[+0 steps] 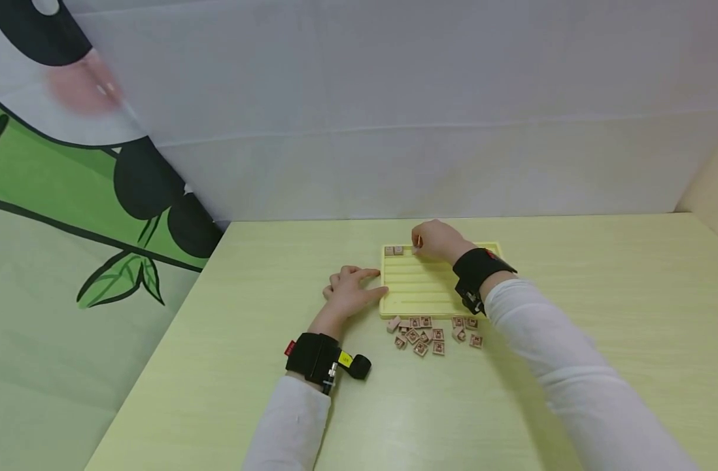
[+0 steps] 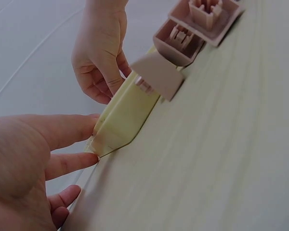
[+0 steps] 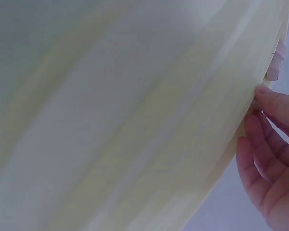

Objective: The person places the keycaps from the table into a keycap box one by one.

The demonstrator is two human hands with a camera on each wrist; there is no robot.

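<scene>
A pale yellow ridged tray (image 1: 420, 288) lies on the table, two pinkish keycaps (image 1: 393, 250) side by side in its top left corner. My right hand (image 1: 438, 240) reaches over the tray's top row, thumb and fingers pinching a small keycap mostly hidden by the fingertips. In the right wrist view the fingertips (image 3: 261, 91) are right at the tray's edge, beside a seated keycap (image 3: 276, 61). My left hand (image 1: 350, 291) touches the tray's left side with extended thumb and finger. Below the tray, loose keycaps (image 1: 420, 349) lie scattered, some with hollow undersides showing.
The light wooden table (image 1: 218, 392) meets a pale cloth backdrop (image 1: 424, 170) just behind the tray. A printed green and black cartoon figure (image 1: 70, 176) covers the left side. Both wrists wear black straps (image 1: 314, 358) with small devices.
</scene>
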